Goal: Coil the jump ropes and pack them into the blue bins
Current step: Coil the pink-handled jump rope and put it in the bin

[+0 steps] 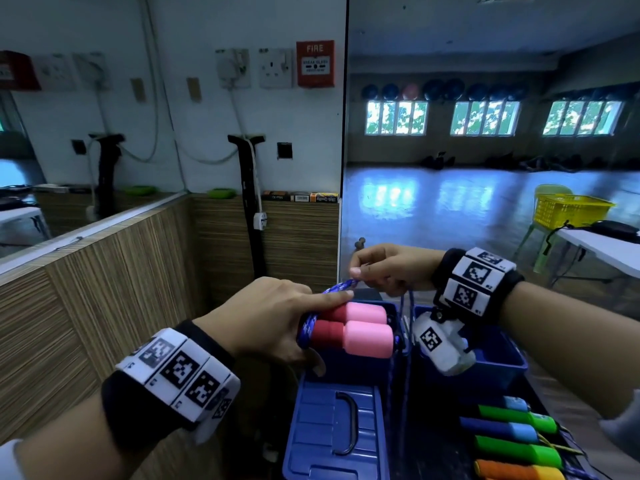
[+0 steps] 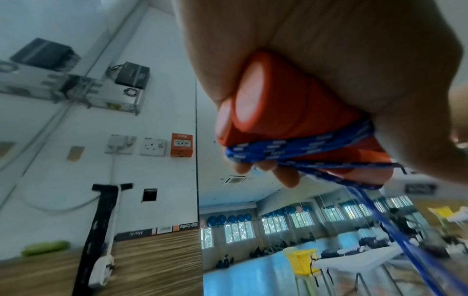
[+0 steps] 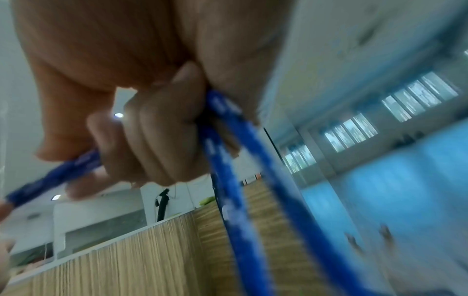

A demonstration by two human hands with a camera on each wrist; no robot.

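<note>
My left hand (image 1: 277, 317) grips two red-and-pink jump rope handles (image 1: 353, 329) held side by side, with blue patterned rope (image 1: 306, 327) wound around them. The left wrist view shows the handles (image 2: 273, 108) in my palm and several turns of the rope (image 2: 291, 148) across them. My right hand (image 1: 384, 268) pinches the same blue rope (image 3: 228, 144) just above and to the right of the handles; loose strands hang down from it. Two blue bins (image 1: 498, 362) stand open below my hands.
A blue bin lid (image 1: 332, 434) with a black handle lies in front of the left bin. Several more jump rope handles (image 1: 516, 438), green, blue and orange, lie at the lower right. A wood-panelled wall is at the left; a white table with a yellow basket (image 1: 568, 209) is at the right.
</note>
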